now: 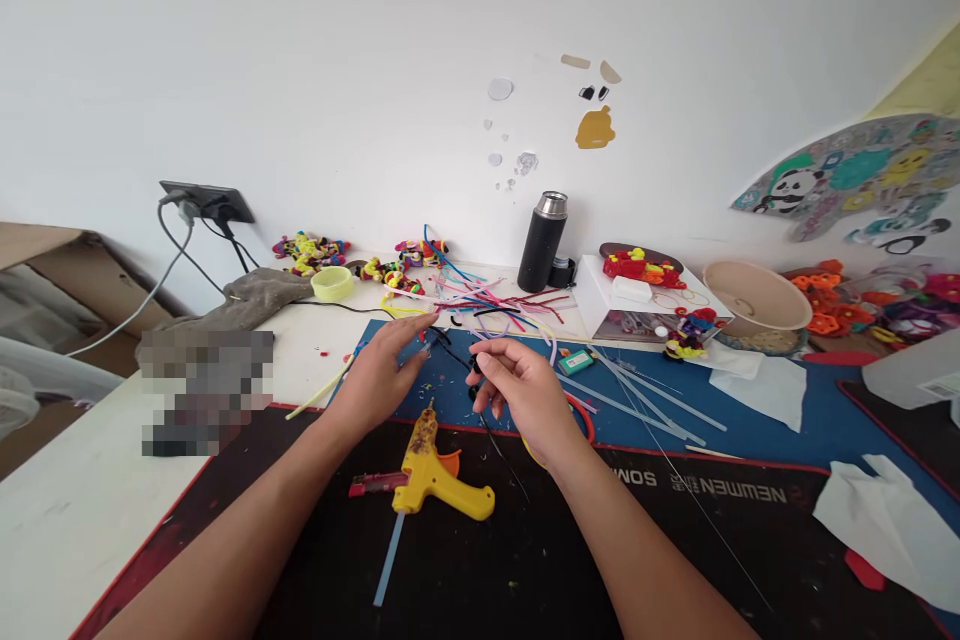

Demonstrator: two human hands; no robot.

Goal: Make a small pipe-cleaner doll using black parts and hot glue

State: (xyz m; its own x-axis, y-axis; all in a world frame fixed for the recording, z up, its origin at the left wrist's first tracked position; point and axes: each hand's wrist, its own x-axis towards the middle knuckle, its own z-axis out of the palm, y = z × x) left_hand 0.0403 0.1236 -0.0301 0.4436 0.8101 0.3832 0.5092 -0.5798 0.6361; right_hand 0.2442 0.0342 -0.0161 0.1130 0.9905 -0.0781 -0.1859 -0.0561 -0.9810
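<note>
My right hand (525, 390) has its thumb and fingers closed on a black fuzzy pipe cleaner (474, 392), which shows small dark curled parts at the fingertips. A thin black strand (499, 450) hangs below it. My left hand (384, 368) is held to the left with fingers stretched and the thumb apart, near another dark stem (450, 350). Nothing shows gripped in it, though its fingertips are partly hard to make out. Below both hands lies a yellow hot glue gun (439, 485), its nozzle pointing away and a clear glue stick (388, 560) sticking out behind.
Loose coloured pipe cleaners (495, 300) lie behind my hands, near a black thermos (541, 245). Clear glue sticks (637, 410) and a green box (576, 362) are on the blue mat. At right are a white box (600, 305), a beige bowl (757, 295) and white paper (885, 520).
</note>
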